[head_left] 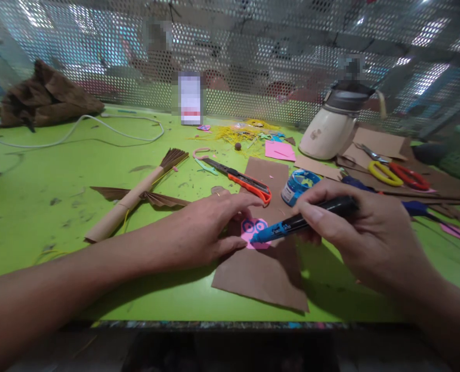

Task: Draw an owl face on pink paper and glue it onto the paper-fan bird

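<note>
My right hand (354, 227) grips a blue marker (284, 227) with a black rear end. Its tip meets a small pink paper piece (261, 243) with cut corners, on which two ringed blue eyes are drawn. This piece lies on a long brown paper strip (261, 284). My left hand (218, 222) rests beside it, thumb at the pink piece's left edge and index finger stretched out above it; its other fingertips are partly hidden. Just beyond lies an orange box cutter (249, 184), blade pointing left. Near my right fingers stands an open blue jar (297, 186).
A rolled brown paper figure with pleated wings (129, 204) lies on the left. Yellow shreds (241, 134), pink sheets (279, 150) and a phone (190, 101) are farther back. At right stand a white jug (328, 129) and yellow-handled scissors (385, 173). A cable (117, 133) crosses the back left.
</note>
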Demonstrator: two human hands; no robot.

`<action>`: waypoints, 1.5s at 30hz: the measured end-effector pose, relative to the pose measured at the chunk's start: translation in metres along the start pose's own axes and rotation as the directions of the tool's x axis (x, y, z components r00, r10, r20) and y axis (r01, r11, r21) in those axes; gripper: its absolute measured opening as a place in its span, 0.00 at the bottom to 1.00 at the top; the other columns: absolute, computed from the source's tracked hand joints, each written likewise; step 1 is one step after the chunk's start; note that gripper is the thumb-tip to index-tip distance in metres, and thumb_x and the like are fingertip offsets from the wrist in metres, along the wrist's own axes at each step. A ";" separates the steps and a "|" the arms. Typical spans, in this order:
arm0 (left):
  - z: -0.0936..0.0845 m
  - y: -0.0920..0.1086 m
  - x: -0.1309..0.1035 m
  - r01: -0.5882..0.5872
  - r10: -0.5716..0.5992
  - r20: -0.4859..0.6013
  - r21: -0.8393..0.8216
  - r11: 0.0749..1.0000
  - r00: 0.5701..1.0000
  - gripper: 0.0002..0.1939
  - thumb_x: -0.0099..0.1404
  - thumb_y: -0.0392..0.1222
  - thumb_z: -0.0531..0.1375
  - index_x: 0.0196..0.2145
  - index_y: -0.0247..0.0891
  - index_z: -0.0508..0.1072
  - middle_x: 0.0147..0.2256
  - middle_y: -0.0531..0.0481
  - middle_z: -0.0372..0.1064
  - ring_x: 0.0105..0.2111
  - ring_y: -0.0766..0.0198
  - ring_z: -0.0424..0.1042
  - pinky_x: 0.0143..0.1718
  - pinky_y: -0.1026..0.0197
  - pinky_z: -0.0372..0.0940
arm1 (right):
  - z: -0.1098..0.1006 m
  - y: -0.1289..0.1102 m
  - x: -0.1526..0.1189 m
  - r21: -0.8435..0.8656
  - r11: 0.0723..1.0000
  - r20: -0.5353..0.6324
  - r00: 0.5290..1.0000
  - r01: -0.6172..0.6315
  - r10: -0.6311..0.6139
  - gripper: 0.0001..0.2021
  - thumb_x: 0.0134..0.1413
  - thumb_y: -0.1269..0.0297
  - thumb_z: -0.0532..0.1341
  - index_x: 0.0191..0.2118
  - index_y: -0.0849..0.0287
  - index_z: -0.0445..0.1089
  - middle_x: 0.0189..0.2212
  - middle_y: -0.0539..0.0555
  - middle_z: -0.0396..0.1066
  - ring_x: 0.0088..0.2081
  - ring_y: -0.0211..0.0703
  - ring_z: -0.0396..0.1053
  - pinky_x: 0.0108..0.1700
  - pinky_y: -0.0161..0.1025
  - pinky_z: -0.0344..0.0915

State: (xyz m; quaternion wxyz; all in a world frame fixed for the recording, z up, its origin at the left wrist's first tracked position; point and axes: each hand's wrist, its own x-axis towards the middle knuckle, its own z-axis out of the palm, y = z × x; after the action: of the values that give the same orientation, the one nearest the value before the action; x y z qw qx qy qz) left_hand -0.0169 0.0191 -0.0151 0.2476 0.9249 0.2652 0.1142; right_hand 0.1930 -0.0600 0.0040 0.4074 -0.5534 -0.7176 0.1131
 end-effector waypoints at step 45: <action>0.002 -0.002 0.000 -0.025 0.026 -0.030 0.025 0.999 0.999 0.27 0.62 0.38 0.62 0.58 0.41 0.63 0.42 0.48 0.71 0.42 0.56 0.69 0.40 0.58 0.62 | -0.001 -0.001 0.000 0.042 0.999 -0.030 0.999 0.011 -0.010 0.09 0.55 0.70 0.58 0.24 0.57 0.67 0.17 0.44 0.66 0.19 0.30 0.63 0.21 0.27 0.58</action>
State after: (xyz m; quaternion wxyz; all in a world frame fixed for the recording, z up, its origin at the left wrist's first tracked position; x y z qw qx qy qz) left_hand -0.0170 0.0199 -0.0182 0.2308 0.9293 0.2584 0.1282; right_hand 0.1933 -0.0603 0.0052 0.4303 -0.5426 -0.7117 0.1177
